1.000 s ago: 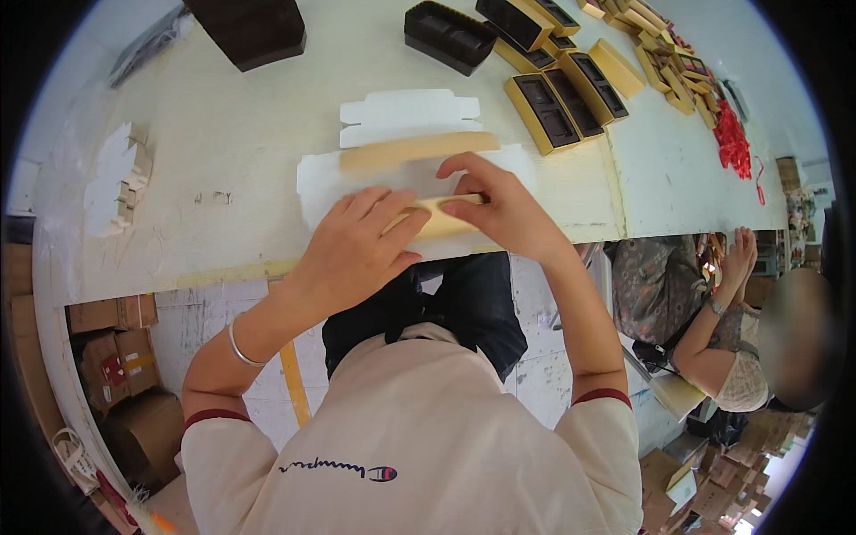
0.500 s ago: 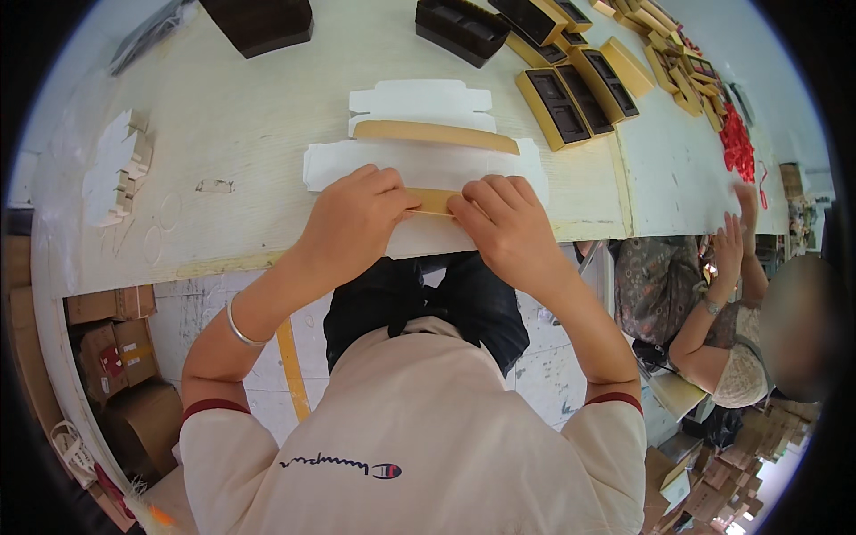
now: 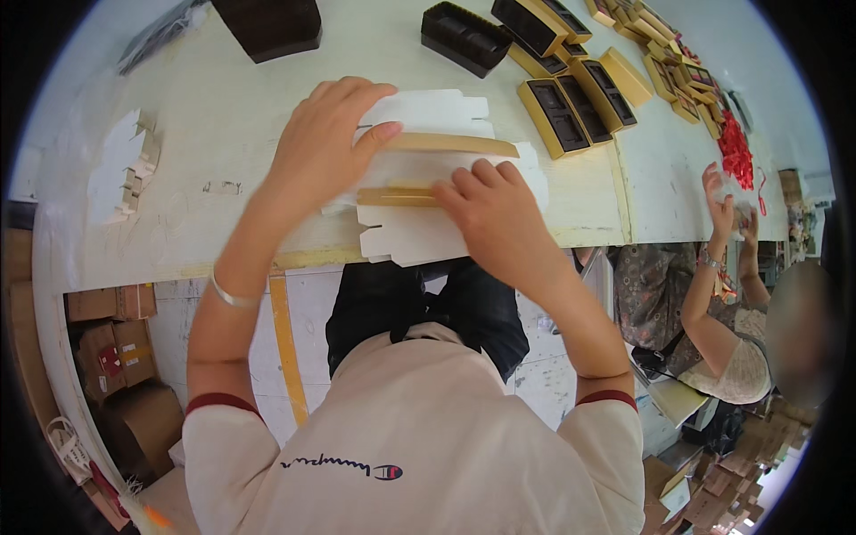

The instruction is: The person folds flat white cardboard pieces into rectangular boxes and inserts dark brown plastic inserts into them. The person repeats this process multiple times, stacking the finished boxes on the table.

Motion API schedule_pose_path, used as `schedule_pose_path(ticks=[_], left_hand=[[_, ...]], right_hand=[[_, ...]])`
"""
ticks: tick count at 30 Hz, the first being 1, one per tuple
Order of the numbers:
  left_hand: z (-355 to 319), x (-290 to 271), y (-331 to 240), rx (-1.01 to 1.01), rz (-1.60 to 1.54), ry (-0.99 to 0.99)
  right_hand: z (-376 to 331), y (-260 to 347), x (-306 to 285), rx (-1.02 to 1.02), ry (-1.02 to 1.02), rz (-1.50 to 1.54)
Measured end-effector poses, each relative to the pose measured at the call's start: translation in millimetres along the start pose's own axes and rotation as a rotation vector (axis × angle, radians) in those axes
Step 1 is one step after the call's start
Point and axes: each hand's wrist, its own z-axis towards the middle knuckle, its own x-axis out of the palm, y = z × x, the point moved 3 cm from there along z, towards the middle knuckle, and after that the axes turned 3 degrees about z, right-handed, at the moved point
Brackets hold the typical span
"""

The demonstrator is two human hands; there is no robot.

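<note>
An unfolded cardboard box blank [image 3: 415, 234], white with gold folded strips, lies in front of me with its near flap at the table edge. Over its far left part is my left hand [image 3: 325, 134], fingers stretched out and thumb apart, near the far gold strip [image 3: 455, 144]. My right hand [image 3: 504, 218] has its fingers curled at the right part of the near gold strip [image 3: 397, 196], the fingertips pressed to the fold. What lies under its palm is hidden.
Black plastic trays [image 3: 465, 37] and gold boxes with black inserts [image 3: 553, 116] stand at the far side. A stack of white folded card [image 3: 125, 169] lies at the left. Red ribbons [image 3: 736, 152] lie at the right, near a co-worker's hands [image 3: 718, 209].
My left hand has left the near fold and moved away and to the left, its fingers opening. The near white flap now shows toward the table edge. My right hand stays at the fold.
</note>
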Motion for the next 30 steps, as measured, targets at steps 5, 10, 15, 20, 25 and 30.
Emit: schedule_pose_path(ticks=[5, 10, 15, 20, 25, 30], left_hand=[[10.6, 11.6, 13.7, -0.164, -0.162, 0.466], [4.7, -33.6, -30.9, -0.301, -0.453, 0.527], [-38.0, -13.1, -59.1, -0.232, -0.637, 0.27], [-70.7, 22.8, -43.5, -0.35, -0.652, 0.554], [-67.0, -0.7, -35.8, -0.101, -0.687, 0.525], [-58.4, 9.7, -40.6, 0.072, -0.448, 0.407]], right_hand=[[8.8, 24.8, 21.6, -0.064, -0.066, -0.18], [-24.1, 16.5, -24.2, 0.009, -0.264, -0.137], [-39.9, 5.1, 4.6, -0.129, -0.228, 0.134], [-47.4, 1.8, 12.9, -0.084, -0.187, 0.203], [-47.2, -5.2, 14.4, -0.023, -0.18, 0.407], [-25.2, 9.0, 20.1, 0.136, -0.086, 0.614]])
